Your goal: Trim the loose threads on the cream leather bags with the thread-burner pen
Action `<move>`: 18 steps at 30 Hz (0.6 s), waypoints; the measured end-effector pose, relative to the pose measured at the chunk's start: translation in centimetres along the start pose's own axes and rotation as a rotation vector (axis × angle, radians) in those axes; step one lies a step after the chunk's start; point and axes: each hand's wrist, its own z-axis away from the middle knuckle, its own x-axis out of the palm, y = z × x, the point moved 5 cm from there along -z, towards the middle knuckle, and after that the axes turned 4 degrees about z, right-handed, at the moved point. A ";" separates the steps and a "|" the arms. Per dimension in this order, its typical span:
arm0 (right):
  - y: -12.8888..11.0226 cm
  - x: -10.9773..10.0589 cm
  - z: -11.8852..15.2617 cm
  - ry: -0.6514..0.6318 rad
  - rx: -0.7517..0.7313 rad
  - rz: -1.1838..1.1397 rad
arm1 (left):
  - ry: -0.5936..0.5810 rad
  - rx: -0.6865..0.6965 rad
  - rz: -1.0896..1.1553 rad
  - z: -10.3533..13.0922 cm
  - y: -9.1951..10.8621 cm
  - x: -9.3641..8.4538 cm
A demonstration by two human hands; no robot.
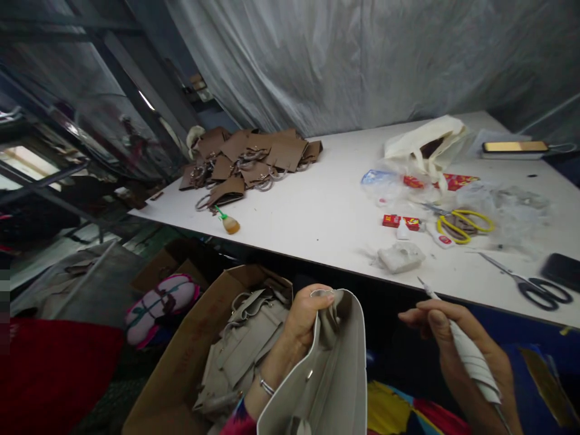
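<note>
A light grey bag (342, 356) hangs open at the bottom centre, its inside facing up. My left hand (308, 314) pinches its upper side edge, thumb over the rim. At the lower right my right hand (471, 350) holds a white wrapped pen-like tool (473, 359), its thin metal tip pointing up and left, apart from the bag. Left of the bag, a cardboard box (170, 362) contains several similar grey bags (249, 344).
Brown bags (272, 154) are piled on the white table (299, 223), near a small glue bottle (230, 224). Yellow-handled scissors (464, 226), black-handled scissors (541, 291), a whitish block (401, 257) and a cream cloth bag (426, 142) lie to the right.
</note>
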 end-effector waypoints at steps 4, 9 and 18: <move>0.0 0.9 0.3 -0.058 -0.008 0.031 | -0.024 0.052 -0.029 1.7 0.1 0.8; -0.8 4.2 0.7 -0.339 -0.096 -0.024 | -0.115 0.171 -0.215 3.9 0.0 2.9; -2.4 5.6 1.0 -0.478 -0.040 0.108 | -0.199 0.300 -0.506 4.7 0.0 4.2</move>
